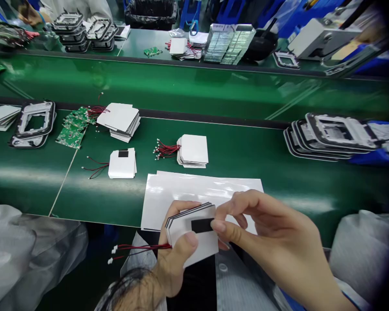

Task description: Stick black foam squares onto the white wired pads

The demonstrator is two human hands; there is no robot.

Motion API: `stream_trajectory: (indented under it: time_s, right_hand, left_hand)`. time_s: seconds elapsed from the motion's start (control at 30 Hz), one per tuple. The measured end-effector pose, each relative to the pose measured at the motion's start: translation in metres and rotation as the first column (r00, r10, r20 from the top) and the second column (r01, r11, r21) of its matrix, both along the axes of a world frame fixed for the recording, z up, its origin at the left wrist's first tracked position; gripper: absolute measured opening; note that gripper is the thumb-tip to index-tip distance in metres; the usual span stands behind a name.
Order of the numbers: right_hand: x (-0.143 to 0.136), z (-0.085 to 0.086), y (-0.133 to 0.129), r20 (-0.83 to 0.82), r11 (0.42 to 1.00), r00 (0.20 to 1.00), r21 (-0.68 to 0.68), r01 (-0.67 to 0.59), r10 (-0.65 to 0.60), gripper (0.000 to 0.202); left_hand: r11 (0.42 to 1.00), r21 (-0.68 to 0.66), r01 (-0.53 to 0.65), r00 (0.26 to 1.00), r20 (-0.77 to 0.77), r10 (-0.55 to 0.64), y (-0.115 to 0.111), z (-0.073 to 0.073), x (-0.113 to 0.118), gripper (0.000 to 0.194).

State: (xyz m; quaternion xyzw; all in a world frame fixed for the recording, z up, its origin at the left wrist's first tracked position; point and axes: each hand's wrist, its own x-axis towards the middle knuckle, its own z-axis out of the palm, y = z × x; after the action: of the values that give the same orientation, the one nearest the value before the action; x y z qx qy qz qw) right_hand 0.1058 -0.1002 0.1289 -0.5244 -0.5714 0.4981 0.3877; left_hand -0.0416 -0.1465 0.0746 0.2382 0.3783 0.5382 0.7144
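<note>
A small stack of flat white panels is gripped in my left hand, tilted, thumb on the top face. Red and black wires with white plugs trail from it to the left. On the top panel lies a black strip. My right hand pinches the strip's right end between thumb and forefinger, at the panel's edge. Glossy white sheets lie beneath and behind my hands. Beyond them sits another stack of wired white panels. To its left, a smaller pile carries a black strip on top.
Green circuit boards and a further panel stack lie at the back left, beside black-rimmed frames. More frames are piled at the right. A raised green ledge crosses behind. People in pale sleeves sit on either side.
</note>
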Motion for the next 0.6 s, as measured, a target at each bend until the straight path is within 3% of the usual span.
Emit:
stream_trajectory:
  time_s: [0.17, 0.27, 0.4, 0.6]
  right_hand:
    - [-0.0014, -0.003, 0.0018, -0.1, 0.994, 0.995, -0.11, -0.017, 0.006, 0.025]
    - [-0.0017, -0.0031, 0.0032, -0.109, 0.989, 0.994, -0.143, -0.019, 0.004, 0.026]
    - [-0.0026, -0.0028, 0.0037, -0.09, 0.995, 0.996, -0.1, 0.001, -0.01, 0.025]
    - [-0.0025, -0.003, 0.0022, -0.065, 0.996, 0.998, -0.09, -0.001, -0.005, 0.022]
  left_hand:
    - [0.999, -0.033, 0.016, 0.996, 0.091, -0.012, 0.001, 0.0051, 0.0026, 0.04]
    - [0.999, -0.052, 0.01, 0.999, 0.051, -0.007, 0.0013, 0.0072, 0.0027, 0.037]
    - [0.998, -0.07, -0.004, 1.0, -0.022, 0.003, 0.0013, 0.0079, 0.002, 0.036]
    - [0.999, -0.043, 0.008, 0.999, 0.036, -0.006, 0.0019, 0.0087, 0.0039, 0.032]
